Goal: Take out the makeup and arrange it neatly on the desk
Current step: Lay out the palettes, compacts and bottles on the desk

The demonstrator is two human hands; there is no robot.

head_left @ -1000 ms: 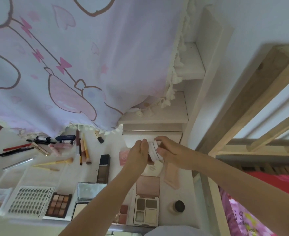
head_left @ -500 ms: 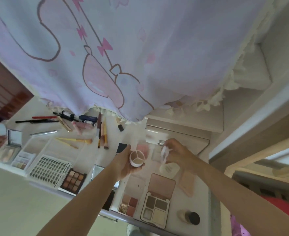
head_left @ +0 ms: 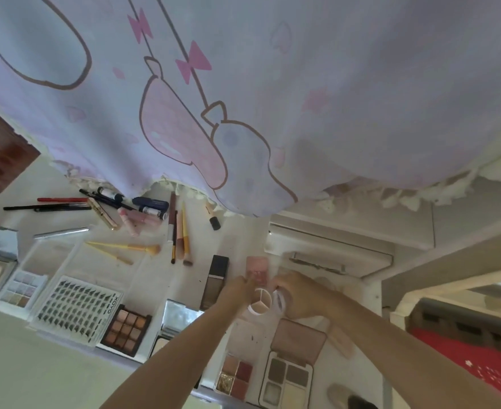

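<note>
My left hand (head_left: pixel 237 292) grips a small round white jar (head_left: pixel 260 302) with three compartments, held open side up just above the desk (head_left: pixel 243 240). My right hand (head_left: pixel 298 295) holds the jar's white lid (head_left: pixel 279 300) right beside the jar's right edge. A pink compact (head_left: pixel 256 267) lies just behind the hands. An open four-pan palette (head_left: pixel 290 373) lies below them. Brushes (head_left: pixel 180 240), pencils (head_left: pixel 48 206) and tubes (head_left: pixel 143 212) lie in rows at the back left.
A lash tray (head_left: pixel 79 309), a nine-pan palette (head_left: pixel 127 330), a dark foundation bottle (head_left: pixel 215 281) and a mirror case (head_left: pixel 1 246) lie to the left. A printed curtain (head_left: pixel 243 98) hangs over the desk's back. A white shelf unit (head_left: pixel 332 252) stands at right.
The hands separated the lid from the jar, then drew together again lower over the desk; the lid is now next to the jar's rim. The view shifted left and down.
</note>
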